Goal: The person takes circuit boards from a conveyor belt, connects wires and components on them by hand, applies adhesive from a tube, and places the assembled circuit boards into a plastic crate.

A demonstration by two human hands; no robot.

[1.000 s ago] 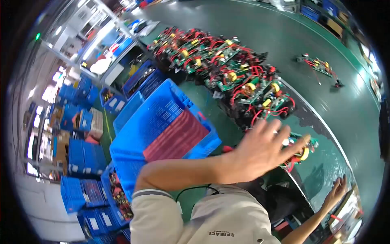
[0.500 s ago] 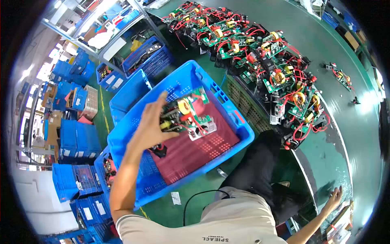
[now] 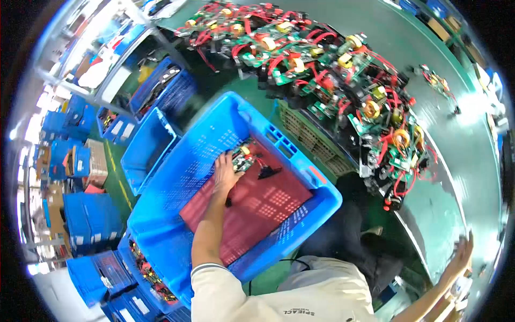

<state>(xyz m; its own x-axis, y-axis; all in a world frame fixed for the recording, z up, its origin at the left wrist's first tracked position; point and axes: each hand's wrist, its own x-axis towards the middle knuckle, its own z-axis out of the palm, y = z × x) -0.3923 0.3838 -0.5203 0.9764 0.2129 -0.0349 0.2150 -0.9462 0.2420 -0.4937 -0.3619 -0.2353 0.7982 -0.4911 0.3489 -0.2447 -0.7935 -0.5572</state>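
Observation:
My left hand [image 3: 224, 174] is down inside a large blue crate [image 3: 179, 155], its fingers around a circuit board [image 3: 244, 161] with a yellow coil and red wires. The board is at the far end of the dark red sheet [image 3: 241, 209] on the crate's bottom. A black part [image 3: 268, 172] lies beside the board, and my forearm hides some of the sheet. Over at the right, my right hand [image 3: 461, 255] is above the edge of the green bench, fingers stretched out and blurred, with nothing seen in them.
A long heap of wired circuit boards [image 3: 322, 70] covers the bench [image 3: 429, 204] ahead, with one loose board [image 3: 437, 83] to its right. A beige crate [image 3: 314, 139] stands below the bench. Several blue crates [image 3: 91, 220] are stacked at the left, near a shelf rack [image 3: 123, 59].
My left hand has lowered the circuit board from above the crate to its bottom. My right hand has moved up and to the right. The whole view has shifted somewhat.

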